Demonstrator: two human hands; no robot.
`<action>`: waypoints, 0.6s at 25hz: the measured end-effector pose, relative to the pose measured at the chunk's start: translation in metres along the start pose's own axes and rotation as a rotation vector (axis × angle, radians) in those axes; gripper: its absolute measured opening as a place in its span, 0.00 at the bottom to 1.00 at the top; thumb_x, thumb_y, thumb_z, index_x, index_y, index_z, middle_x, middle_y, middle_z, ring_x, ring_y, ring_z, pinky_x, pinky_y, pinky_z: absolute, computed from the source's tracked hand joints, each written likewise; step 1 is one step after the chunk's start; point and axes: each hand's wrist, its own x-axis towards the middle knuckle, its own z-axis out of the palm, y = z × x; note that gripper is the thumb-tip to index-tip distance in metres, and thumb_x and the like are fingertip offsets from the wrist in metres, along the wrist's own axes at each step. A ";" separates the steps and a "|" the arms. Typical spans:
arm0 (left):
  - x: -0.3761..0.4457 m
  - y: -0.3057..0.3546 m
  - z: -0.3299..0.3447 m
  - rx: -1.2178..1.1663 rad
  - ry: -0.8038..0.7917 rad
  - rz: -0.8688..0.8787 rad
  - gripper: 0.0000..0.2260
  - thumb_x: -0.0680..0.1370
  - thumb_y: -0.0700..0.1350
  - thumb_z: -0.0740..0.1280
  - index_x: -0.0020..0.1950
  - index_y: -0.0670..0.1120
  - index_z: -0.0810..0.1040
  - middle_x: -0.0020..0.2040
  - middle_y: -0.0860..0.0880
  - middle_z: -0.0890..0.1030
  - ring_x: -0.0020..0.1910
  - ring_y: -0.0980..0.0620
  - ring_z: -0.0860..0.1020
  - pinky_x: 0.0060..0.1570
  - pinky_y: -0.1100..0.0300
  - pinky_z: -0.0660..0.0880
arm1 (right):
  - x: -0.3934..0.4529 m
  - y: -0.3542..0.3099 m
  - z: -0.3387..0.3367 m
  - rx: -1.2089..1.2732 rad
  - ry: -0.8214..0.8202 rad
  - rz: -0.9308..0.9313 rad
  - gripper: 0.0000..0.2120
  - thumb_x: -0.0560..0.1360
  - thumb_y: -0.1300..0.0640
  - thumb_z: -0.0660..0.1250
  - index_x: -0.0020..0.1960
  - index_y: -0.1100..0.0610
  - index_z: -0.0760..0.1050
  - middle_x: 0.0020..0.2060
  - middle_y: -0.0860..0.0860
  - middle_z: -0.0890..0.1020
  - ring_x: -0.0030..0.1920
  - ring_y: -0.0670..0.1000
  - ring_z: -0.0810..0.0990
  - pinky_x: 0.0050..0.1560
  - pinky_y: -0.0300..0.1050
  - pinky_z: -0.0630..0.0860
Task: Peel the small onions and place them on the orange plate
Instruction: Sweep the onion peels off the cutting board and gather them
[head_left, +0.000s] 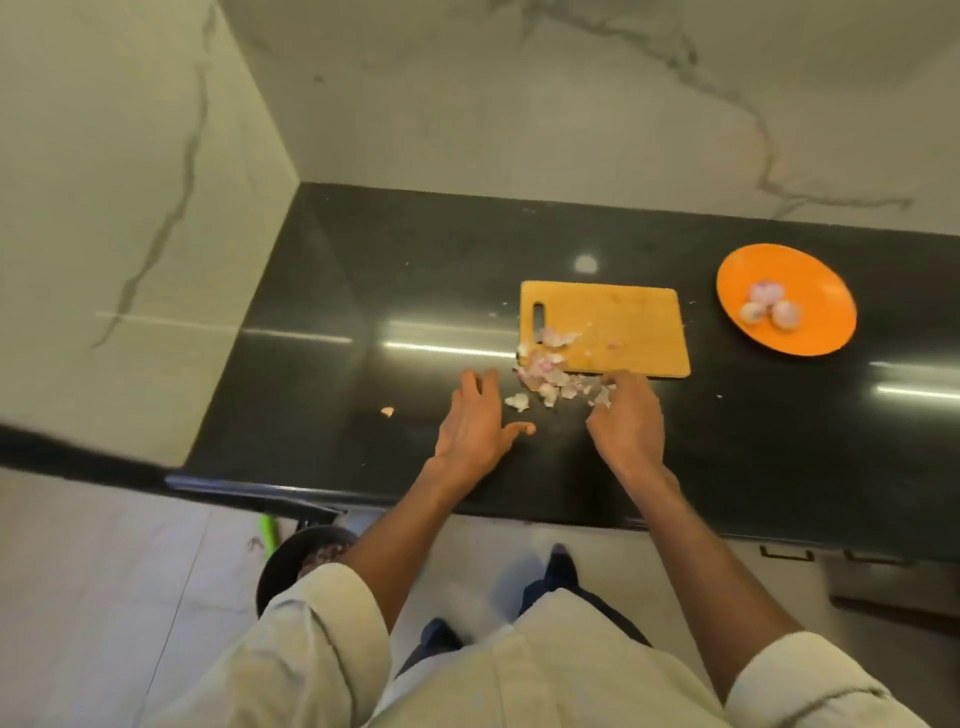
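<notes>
Three peeled onions (768, 305) sit together on your orange plate (821, 332), at the right of the frame, well apart from your hands. One board (618, 322) lies at centre, its handle slot toward the left. One heap of peels (550, 376) spills off the board's lower left corner onto the dark counter (363, 312); two stray scraps lie apart from it, one (387, 411) left of your left hand, one (517, 401) between your hands.

Your left hand (475, 431) lies palm down on the counter, fingers straight and spread, thumb out to the right, holding nothing; its fingertips stop just short of the heap. Your right hand (631, 421) is at the board's lower edge, fingers curled down into the right side of the heap; blur keeps you from telling whether they pinch any peel.

Open counter runs wide to the left of the board as far as the marble wall (130, 208), and a narrower strip lies between board and plate. The counter's front edge crosses just below your wrists. The plate's right rim is near the frame edge.
</notes>
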 end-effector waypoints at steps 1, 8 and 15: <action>0.006 0.009 0.005 0.006 -0.012 -0.032 0.39 0.78 0.59 0.77 0.80 0.44 0.62 0.73 0.42 0.65 0.71 0.39 0.72 0.67 0.44 0.76 | 0.006 0.011 -0.005 -0.058 -0.037 0.073 0.24 0.75 0.59 0.78 0.68 0.58 0.74 0.65 0.57 0.76 0.64 0.60 0.77 0.58 0.53 0.77; 0.019 0.049 0.030 -0.184 0.110 -0.085 0.21 0.83 0.41 0.68 0.75 0.46 0.68 0.68 0.44 0.69 0.62 0.41 0.79 0.59 0.47 0.77 | 0.019 0.006 0.011 -0.052 -0.182 -0.101 0.25 0.76 0.64 0.71 0.71 0.60 0.69 0.66 0.58 0.71 0.59 0.60 0.78 0.56 0.52 0.77; -0.001 -0.028 0.023 0.051 0.484 -0.626 0.36 0.85 0.61 0.58 0.86 0.41 0.53 0.86 0.36 0.52 0.85 0.34 0.53 0.81 0.36 0.58 | 0.091 0.035 -0.006 -0.096 -0.029 -0.130 0.28 0.86 0.48 0.61 0.81 0.59 0.60 0.80 0.58 0.63 0.79 0.60 0.64 0.77 0.60 0.65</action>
